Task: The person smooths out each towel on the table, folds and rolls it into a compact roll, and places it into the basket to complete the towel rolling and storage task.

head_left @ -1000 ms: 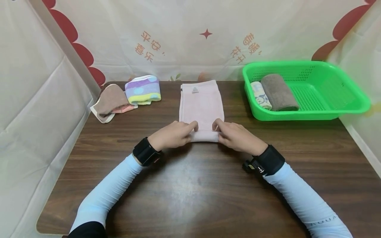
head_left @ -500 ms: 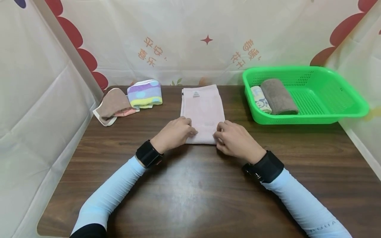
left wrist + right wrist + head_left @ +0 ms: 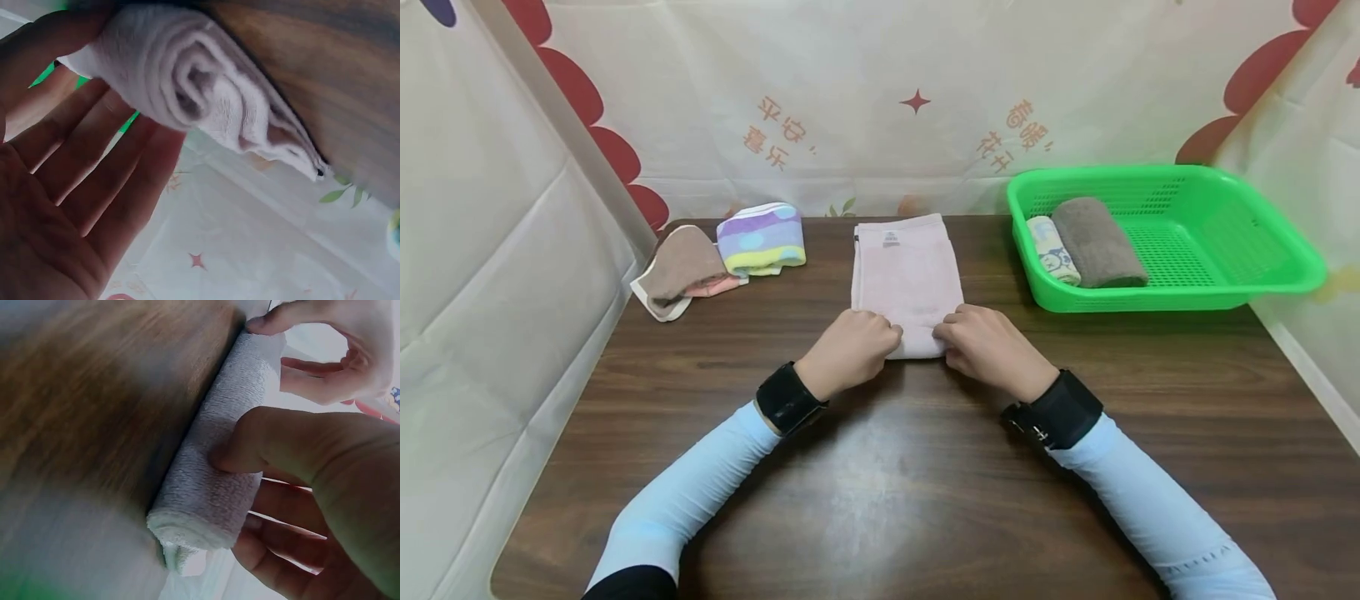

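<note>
A pale pink towel lies lengthwise on the table, its near end rolled up into a thick roll. My left hand holds the left end of this roll, thumb on the near side and fingers over the top. The spiral of layers shows in the left wrist view. At the other end, my right hand grips the roll between thumb and curled fingers. The far part of the towel is flat, with a small label on it.
A green basket at the back right holds a rolled grey towel and a smaller patterned roll. At the back left lie a brown cloth and a folded striped towel. A white curtain hangs behind the wooden table.
Both hands have shifted their hold along the roll's ends; the fingers, lifted and loosened half a second ago, now curl over it again. The basket and other towels stay put.
</note>
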A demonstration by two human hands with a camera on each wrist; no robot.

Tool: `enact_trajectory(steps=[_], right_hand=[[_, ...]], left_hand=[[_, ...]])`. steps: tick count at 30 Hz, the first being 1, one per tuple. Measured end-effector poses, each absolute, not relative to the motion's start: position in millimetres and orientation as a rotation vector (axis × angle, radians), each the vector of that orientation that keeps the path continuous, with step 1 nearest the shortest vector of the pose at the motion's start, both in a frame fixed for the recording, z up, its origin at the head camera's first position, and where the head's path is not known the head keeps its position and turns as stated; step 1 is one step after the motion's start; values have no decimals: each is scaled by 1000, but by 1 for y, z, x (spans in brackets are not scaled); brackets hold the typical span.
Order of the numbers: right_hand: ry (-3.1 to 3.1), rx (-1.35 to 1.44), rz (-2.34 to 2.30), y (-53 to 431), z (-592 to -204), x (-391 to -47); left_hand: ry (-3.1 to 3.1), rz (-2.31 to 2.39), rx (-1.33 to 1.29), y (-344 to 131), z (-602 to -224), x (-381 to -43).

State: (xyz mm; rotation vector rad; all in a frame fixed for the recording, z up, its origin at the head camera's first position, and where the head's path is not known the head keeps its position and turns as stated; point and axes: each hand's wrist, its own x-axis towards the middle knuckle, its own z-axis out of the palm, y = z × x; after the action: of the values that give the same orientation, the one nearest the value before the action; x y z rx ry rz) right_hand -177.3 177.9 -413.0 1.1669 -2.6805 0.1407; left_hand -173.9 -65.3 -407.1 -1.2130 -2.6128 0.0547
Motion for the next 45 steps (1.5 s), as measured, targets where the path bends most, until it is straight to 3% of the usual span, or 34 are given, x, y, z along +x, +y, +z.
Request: enact_trajectory(steps=[20,34,45], right_hand=[[-2828,1072,422,189,-418,-195],[-2738,1110,46,166,-400,-190],[-2802,1097,210,170,-410,-206]], left_hand=[[-2888,-440,-1246,-84,-405,-195],[-2970,-456,-1190,-79,-403,-204],[-2783,-215,-1163,-77,-397,-195]])
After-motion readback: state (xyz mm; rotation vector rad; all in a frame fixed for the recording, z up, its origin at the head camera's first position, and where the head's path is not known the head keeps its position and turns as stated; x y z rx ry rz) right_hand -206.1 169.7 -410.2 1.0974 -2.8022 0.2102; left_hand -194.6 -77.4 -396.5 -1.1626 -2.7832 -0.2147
